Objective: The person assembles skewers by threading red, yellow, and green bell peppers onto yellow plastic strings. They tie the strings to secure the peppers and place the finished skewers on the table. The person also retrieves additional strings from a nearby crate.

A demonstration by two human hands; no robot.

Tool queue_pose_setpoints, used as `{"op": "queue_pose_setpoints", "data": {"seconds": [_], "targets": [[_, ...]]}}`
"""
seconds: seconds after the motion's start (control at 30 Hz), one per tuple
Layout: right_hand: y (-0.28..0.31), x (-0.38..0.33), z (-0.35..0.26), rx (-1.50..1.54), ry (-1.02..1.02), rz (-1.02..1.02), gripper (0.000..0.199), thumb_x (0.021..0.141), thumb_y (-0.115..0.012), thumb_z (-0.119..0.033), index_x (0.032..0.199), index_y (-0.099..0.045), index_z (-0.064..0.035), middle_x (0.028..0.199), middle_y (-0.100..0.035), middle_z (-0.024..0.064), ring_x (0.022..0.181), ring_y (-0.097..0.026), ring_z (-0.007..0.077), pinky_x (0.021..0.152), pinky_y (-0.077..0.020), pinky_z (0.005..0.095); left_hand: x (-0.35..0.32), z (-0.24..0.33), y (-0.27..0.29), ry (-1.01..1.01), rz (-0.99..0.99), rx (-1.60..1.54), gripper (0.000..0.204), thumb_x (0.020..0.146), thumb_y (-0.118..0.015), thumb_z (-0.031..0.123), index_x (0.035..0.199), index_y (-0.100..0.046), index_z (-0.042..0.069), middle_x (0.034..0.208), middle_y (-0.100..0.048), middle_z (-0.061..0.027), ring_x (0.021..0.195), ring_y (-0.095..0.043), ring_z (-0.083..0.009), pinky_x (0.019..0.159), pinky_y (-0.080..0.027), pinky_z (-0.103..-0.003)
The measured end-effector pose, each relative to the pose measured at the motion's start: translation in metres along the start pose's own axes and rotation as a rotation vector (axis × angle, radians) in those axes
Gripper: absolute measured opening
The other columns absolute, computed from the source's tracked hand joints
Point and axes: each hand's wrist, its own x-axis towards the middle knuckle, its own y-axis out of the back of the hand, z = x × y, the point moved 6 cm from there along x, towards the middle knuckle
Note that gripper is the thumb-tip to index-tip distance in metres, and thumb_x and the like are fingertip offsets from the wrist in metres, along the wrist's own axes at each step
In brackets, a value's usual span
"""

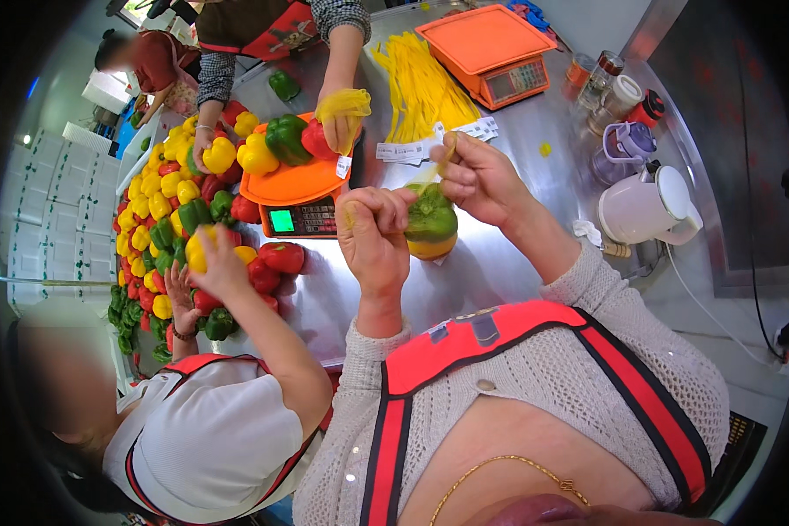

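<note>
A yellow mesh net bag (427, 180) is stretched between my two hands, with a green bell pepper (432, 215) and a yellow bell pepper (432, 249) stacked inside it. My left hand (375, 237) is closed beside the green pepper, its fingers gripping the net's upper part. Higher and to the right, my right hand (480, 180) pinches the net's thin upper end between thumb and fingers. The peppers hang over or rest on the steel table (508, 272); I cannot tell which.
Across the table, a co-worker's hand (337, 131) holds a yellow net over an orange scale (294, 187) bearing peppers. Another co-worker (210, 421) reaches into the pepper pile (162, 210) at left. Beyond are yellow nets (421, 88) and a second scale (486, 48); a kettle (644, 206) stands right.
</note>
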Motion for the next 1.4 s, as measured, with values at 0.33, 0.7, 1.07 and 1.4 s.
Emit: {"op": "queue_pose_setpoints", "data": {"seconds": [0.33,0.7,1.07,1.4], "targets": [[-0.069,-0.009,0.0,-1.225,0.346,-0.273,0.029,0.093,-0.064,-0.016,0.117,-0.052,-0.0048,0.094,-0.063,0.0044,0.086,-0.063,0.0156,0.079,-0.0511,0.0289,0.032,0.01,-0.021,0.0,-0.096,0.874,0.071,0.1,-0.043,0.054,0.144,-0.031,0.0,0.098,-0.067,-0.0127,0.084,-0.067,-0.0223,0.074,-0.052,-0.03],[-0.024,0.016,-0.017,-0.358,0.131,0.035,0.018,0.103,-0.049,-0.022,0.09,-0.05,-0.009,0.068,-0.037,-0.007,0.055,-0.028,0.0019,0.047,-0.0221,0.019,0.007,0.011,-0.007,0.344,-0.168,0.348,0.018,0.097,-0.05,-0.003,0.115,-0.052,-0.001,0.09,-0.062,-0.0068,0.081,-0.06,-0.0115,0.075,-0.05,-0.024],[-0.061,0.004,-0.001,-0.887,0.095,-0.218,0.014,0.096,-0.06,-0.01,0.107,-0.055,-0.0019,0.086,-0.063,0.0024,0.078,-0.06,0.0061,0.068,-0.0483,0.0209,0.016,0.002,-0.008,0.26,-0.034,0.425,0.028,0.099,-0.049,0.001,0.125,-0.039,0.006,0.095,-0.065,-0.0095,0.07,-0.055,-0.0057,0.06,-0.044,-0.017],[-0.034,0.017,-0.007,-0.79,0.227,-0.022,0.017,0.1,-0.056,-0.022,0.089,-0.054,-0.0082,0.076,-0.049,-0.0057,0.064,-0.043,0.0019,0.055,-0.0355,0.0194,0.028,0.012,-0.019,0.273,-0.575,0.782,0.018,0.095,-0.057,0.001,0.112,-0.057,-0.001,0.095,-0.059,-0.006,0.086,-0.062,-0.0133,0.08,-0.051,-0.025]]}}
